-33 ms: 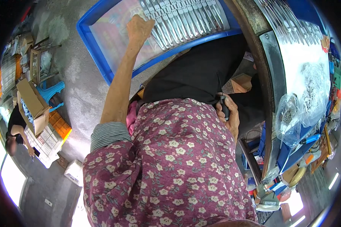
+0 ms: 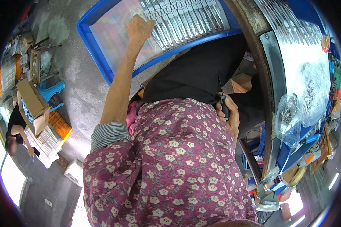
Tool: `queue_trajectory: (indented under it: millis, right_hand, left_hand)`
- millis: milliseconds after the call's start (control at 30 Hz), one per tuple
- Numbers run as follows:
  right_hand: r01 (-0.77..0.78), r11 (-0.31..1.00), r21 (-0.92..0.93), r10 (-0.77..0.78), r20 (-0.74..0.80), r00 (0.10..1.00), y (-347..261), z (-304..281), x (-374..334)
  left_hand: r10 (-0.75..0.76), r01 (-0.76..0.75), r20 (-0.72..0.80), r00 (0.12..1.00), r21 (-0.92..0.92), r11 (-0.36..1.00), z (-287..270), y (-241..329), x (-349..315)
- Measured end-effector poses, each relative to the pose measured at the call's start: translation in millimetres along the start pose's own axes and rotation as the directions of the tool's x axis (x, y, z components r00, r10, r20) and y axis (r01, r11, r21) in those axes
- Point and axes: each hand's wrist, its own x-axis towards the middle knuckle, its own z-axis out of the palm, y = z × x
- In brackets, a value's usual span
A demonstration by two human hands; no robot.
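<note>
My left hand [image 2: 140,28] reaches into a blue plastic tray [image 2: 98,62], at the left end of a row of slim silver metal strips [image 2: 182,22]. Its fingers are curled and closed against the end of the row; what they grip, if anything, is hidden. Down at my lap, on the right, my right hand [image 2: 233,113] is closed round the dark handle of a screwdriver [image 2: 226,109]. The thin shaft points up, away from me, over my black trousers.
To my right stands a worktable [image 2: 269,60] with more metal strips [image 2: 291,24] and clear plastic bags of small metal parts [image 2: 310,90]. A blue stool [image 2: 51,92] is on the left. Beyond it a person [image 2: 17,128] sits near an open carton [image 2: 34,102].
</note>
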Motion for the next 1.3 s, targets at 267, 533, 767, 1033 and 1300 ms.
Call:
queue_trajectory:
  millis: [267, 533, 767, 1033, 1300]
  right_hand:
    - [0.009, 1.0, -0.03, -0.01, -0.034, 0.999, -0.3, 3.5, -2.3]
    - [0.014, 0.999, -0.043, -0.015, -0.033, 0.999, -0.7, 3.4, -1.5]
    - [0.012, 0.999, -0.041, -0.012, 0.018, 1.0, -1.0, -0.1, 0.7]
    - [0.0, 1.0, 0.002, 0.0, -0.033, 0.999, 0.6, -2.3, -3.0]
    - [0.021, 0.999, -0.04, -0.019, 0.039, 0.999, -2.9, -3.3, -2.8]
  left_hand:
    - [0.022, -0.022, -0.066, 0.998, -0.001, 1.0, 4.4, -7.4, 2.4]
    - [0.003, -0.003, -0.014, 1.0, -0.019, 1.0, -1.5, -2.0, 5.2]
    - [0.038, -0.037, -0.062, 0.997, 0.015, 0.999, 4.2, -7.5, 4.0]
    - [0.123, -0.114, -0.123, 0.985, 0.083, 0.99, 5.1, -7.8, -5.1]
    - [0.173, -0.173, -0.126, 0.977, 0.008, 0.985, 7.5, -9.3, -6.8]
